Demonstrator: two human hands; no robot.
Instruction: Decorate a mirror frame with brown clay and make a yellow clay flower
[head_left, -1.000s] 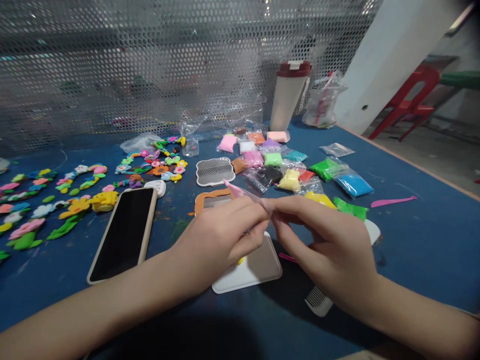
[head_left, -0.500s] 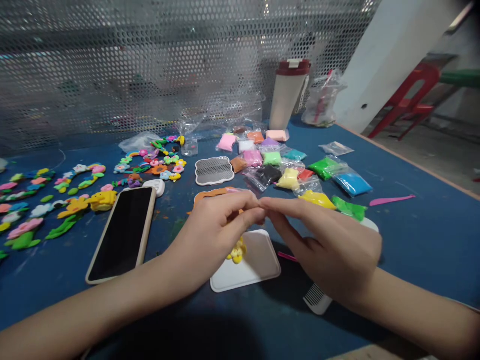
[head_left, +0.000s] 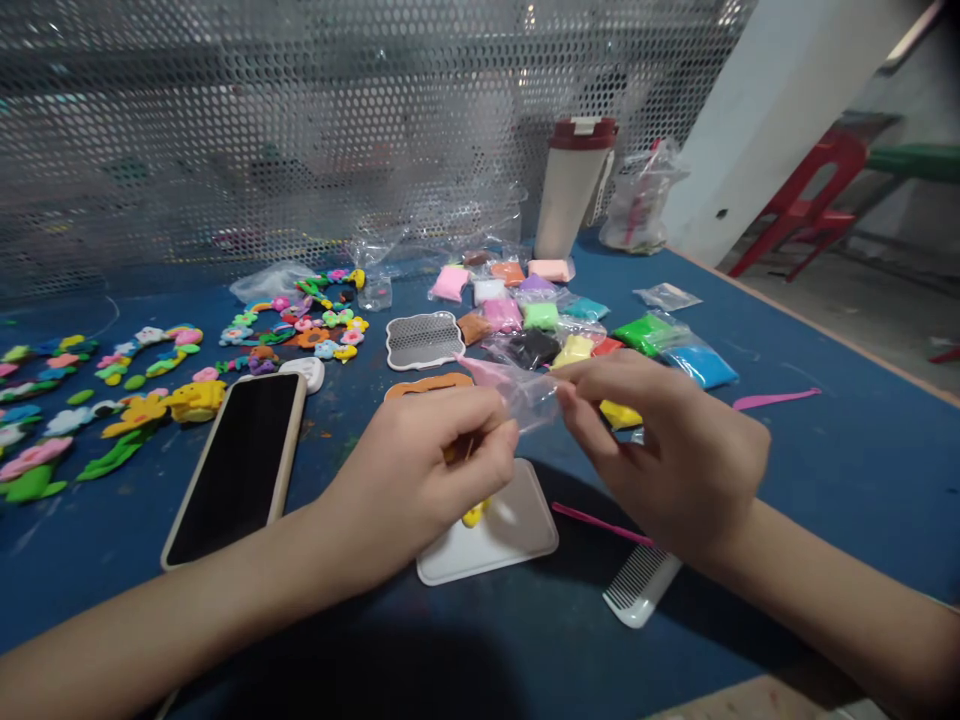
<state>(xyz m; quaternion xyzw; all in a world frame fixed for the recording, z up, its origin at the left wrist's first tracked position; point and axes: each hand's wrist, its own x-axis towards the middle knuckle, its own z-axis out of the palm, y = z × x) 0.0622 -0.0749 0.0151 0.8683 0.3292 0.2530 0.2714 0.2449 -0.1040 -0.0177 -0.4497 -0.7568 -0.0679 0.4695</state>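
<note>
A small clear plastic bag with pink clay at its far left end is stretched between my hands. My left hand pinches its near left side, thumb against the bent fingers. At the opposite edge, my right hand grips the bag between thumb and forefinger. Below them lies a white rounded tray with a yellow clay piece on it, partly hidden by my left hand. An orange-rimmed piece shows just beyond my left hand. Under my right hand are a pink stick tool and a white comb.
A phone and several colourful clay figures lie on the left. Further back are a wavy-edged mirror, several clay packets and a tumbler. On the right rests a pink tool, before a perforated metal panel.
My hands have moved slightly apart, and the clear bag with pink clay now shows between them. The comb and pink stick are less covered by my right hand.
</note>
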